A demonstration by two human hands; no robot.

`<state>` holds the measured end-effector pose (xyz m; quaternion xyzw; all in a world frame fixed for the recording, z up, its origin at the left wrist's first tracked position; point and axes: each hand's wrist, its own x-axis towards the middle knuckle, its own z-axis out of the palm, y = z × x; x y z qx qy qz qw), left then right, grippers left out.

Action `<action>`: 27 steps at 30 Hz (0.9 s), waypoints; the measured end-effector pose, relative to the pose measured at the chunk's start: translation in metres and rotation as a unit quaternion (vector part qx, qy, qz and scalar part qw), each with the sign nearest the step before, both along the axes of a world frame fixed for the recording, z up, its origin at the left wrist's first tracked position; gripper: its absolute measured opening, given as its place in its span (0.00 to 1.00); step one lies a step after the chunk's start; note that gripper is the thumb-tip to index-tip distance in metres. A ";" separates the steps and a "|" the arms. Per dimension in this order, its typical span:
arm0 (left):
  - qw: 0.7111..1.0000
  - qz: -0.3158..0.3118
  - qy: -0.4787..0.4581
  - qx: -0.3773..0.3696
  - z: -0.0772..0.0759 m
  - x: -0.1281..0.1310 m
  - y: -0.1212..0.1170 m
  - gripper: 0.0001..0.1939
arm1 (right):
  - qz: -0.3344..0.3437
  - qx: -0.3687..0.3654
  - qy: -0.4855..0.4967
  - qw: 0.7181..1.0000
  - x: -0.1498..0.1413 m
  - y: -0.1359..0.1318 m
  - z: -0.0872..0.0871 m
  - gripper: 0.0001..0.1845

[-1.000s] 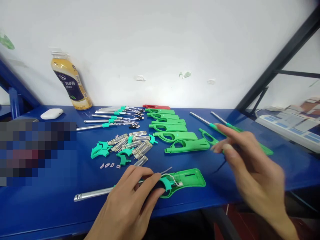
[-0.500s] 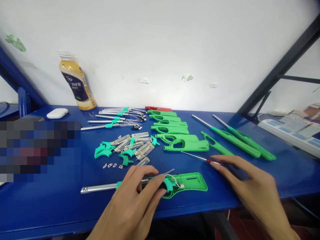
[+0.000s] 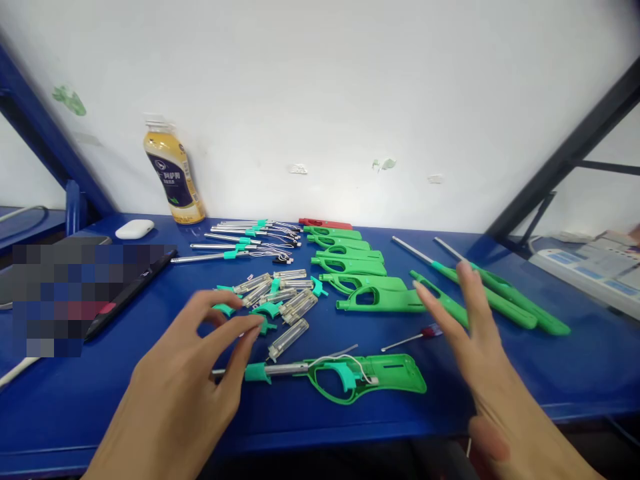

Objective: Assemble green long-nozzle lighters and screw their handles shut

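A half-built green lighter shell (image 3: 380, 375) with a metal tube and white wire lies on the blue bench near the front edge, untouched. My left hand (image 3: 185, 380) hovers left of it, fingers apart and curled over the teal triggers (image 3: 265, 310) and small clear tanks (image 3: 287, 337), holding nothing. My right hand (image 3: 480, 360) is raised with fingers stretched out and empty. A thin red-handled screwdriver (image 3: 410, 339) rests on the bench just left of it. Behind it are empty green shells (image 3: 350, 263) in a row.
Two finished long green lighters (image 3: 500, 300) lie at the right. Metal tubes with wires (image 3: 240, 241) lie at the back, beside a yellow bottle (image 3: 175, 177) and a white earbud case (image 3: 134, 229). A black pen (image 3: 133, 287) sits left, a power strip (image 3: 590, 273) far right.
My left hand let go of the half-built lighter and moved left over the small parts. My right hand laid the screwdriver on the bench and opened above it.
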<state>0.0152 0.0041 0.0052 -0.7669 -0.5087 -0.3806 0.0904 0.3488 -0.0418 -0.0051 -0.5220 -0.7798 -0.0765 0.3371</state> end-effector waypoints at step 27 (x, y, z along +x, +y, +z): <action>0.984 -0.038 0.057 -0.162 -0.010 -0.023 0.024 0.15 | 0.266 0.067 -0.377 0.885 -0.103 0.096 0.045 0.09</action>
